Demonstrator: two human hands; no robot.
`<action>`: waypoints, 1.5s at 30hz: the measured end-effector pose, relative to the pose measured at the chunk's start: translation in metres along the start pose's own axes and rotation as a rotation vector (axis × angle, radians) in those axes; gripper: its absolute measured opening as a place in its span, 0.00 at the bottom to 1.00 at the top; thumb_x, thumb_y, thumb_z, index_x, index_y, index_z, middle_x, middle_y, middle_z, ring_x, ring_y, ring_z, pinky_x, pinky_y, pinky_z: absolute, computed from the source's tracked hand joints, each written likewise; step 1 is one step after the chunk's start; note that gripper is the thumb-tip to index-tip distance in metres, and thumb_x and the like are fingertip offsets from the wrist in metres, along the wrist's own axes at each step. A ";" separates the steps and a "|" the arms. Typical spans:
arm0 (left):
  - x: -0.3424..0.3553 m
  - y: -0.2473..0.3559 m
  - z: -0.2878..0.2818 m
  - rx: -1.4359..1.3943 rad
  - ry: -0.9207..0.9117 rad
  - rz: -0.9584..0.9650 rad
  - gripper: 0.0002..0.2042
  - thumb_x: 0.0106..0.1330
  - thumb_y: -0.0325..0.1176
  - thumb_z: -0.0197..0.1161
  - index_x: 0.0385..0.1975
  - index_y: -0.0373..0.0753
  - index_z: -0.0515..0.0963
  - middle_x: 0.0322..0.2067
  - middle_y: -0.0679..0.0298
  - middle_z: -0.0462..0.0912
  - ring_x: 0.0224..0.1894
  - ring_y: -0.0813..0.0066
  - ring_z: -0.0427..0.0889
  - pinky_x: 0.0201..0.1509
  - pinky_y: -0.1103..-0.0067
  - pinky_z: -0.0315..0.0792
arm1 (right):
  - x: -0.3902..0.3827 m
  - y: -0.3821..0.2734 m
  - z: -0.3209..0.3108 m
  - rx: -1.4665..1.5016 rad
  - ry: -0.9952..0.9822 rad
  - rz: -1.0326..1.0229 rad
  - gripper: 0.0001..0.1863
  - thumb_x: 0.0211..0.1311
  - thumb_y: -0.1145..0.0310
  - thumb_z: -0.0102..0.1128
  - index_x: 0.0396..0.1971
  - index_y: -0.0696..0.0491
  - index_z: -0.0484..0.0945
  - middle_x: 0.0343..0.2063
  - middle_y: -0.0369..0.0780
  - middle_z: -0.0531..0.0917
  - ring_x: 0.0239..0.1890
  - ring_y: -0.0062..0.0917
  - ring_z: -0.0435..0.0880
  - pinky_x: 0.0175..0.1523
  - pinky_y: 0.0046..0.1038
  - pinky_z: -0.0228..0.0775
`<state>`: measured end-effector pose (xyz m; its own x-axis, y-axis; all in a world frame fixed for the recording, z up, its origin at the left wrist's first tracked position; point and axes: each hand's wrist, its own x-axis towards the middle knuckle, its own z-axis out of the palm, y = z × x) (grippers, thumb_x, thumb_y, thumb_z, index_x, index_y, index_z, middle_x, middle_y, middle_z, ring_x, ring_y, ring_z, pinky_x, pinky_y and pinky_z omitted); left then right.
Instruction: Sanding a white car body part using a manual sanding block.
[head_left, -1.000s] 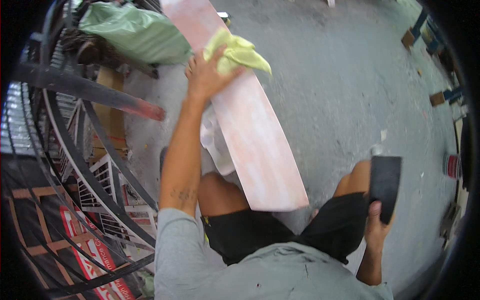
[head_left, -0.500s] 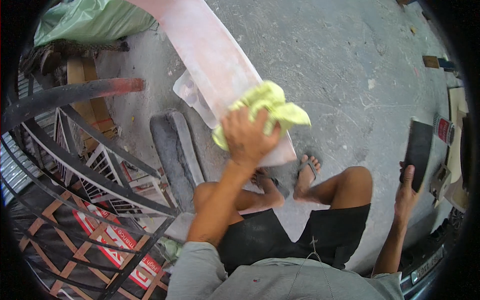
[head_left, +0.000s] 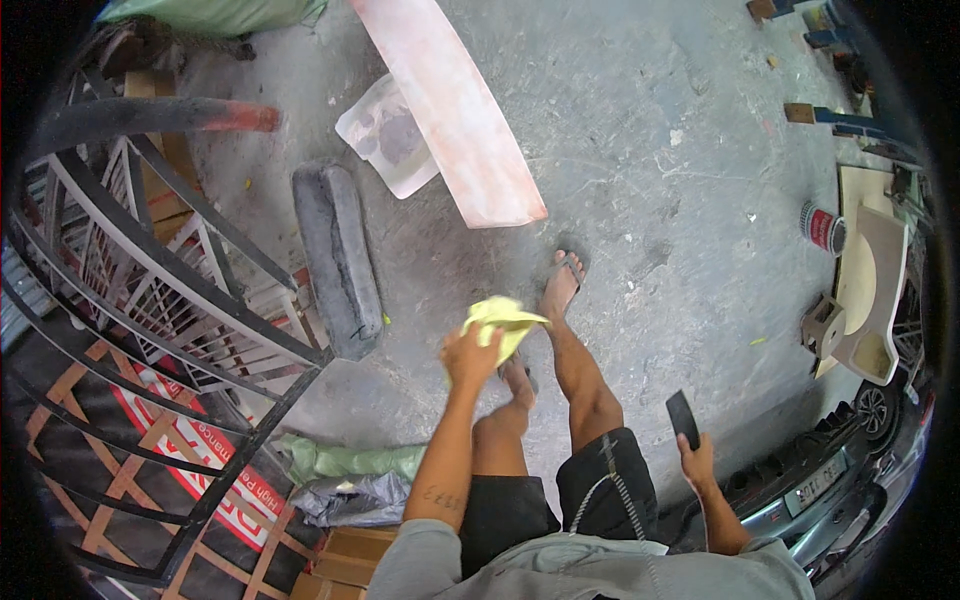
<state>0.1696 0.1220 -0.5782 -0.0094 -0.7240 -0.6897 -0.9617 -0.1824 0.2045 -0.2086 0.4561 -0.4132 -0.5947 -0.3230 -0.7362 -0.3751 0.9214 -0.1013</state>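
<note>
Ahead, a long pink-white panel slants away leftward; the left hand, nearer, has fingers clamped on crumpled yellow cloth. The right hand grips a flat black block.

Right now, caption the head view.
Left hand grips a yellow cloth, right hand a black slab, a pinkish panel beyond.

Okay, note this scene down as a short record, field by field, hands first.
Left hand: gripping a crumpled yellow cloth
Right hand: holding a dark flat block
Ahead: long pinkish-white panel, touched by neither hand
Partly hidden by panel: pale stained sheet
Left side: grey oblong pad on the floor; black curved metalwork
Right side: can with red label; part of a car
</note>
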 end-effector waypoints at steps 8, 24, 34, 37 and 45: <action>-0.066 -0.155 0.036 -0.864 -0.002 -0.398 0.26 0.74 0.53 0.60 0.58 0.35 0.78 0.48 0.50 0.85 0.50 0.58 0.83 0.56 0.63 0.75 | -0.042 -0.079 0.075 1.083 -0.088 0.128 0.23 0.72 0.50 0.64 0.48 0.57 0.80 0.38 0.38 0.84 0.35 0.26 0.84 0.43 0.30 0.77; -0.160 0.007 0.038 -0.577 -0.705 0.543 0.28 0.71 0.43 0.64 0.67 0.33 0.72 0.64 0.45 0.75 0.69 0.53 0.71 0.73 0.68 0.63 | 0.001 -0.068 0.139 1.035 -0.162 0.114 0.29 0.65 0.55 0.72 0.57 0.61 0.79 0.44 0.39 0.85 0.44 0.26 0.83 0.52 0.28 0.76; 0.121 0.123 -0.072 0.176 0.374 0.801 0.38 0.74 0.53 0.55 0.74 0.29 0.59 0.75 0.38 0.53 0.79 0.41 0.50 0.78 0.47 0.45 | -0.074 0.147 0.177 0.308 -0.079 0.499 0.35 0.61 0.57 0.74 0.57 0.70 0.74 0.48 0.53 0.85 0.50 0.39 0.85 0.57 0.35 0.75; 0.163 0.157 -0.092 0.363 0.453 0.834 0.38 0.76 0.55 0.50 0.75 0.29 0.56 0.76 0.41 0.53 0.79 0.42 0.50 0.78 0.44 0.43 | -0.075 0.137 0.176 0.355 -0.112 0.467 0.36 0.61 0.58 0.75 0.58 0.70 0.73 0.47 0.52 0.86 0.49 0.38 0.85 0.55 0.36 0.76; 0.219 0.186 -0.157 0.430 0.495 0.539 0.37 0.75 0.55 0.48 0.75 0.31 0.59 0.76 0.46 0.55 0.80 0.45 0.49 0.78 0.42 0.38 | 0.059 -0.033 0.112 0.624 0.104 0.231 0.18 0.68 0.59 0.69 0.42 0.60 0.83 0.29 0.33 0.82 0.30 0.19 0.78 0.36 0.27 0.72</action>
<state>0.0312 -0.1743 -0.5821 -0.4716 -0.8653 -0.1697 -0.8815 0.4674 0.0668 -0.1518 0.4306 -0.5286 -0.6874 -0.0929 -0.7203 0.2328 0.9113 -0.3397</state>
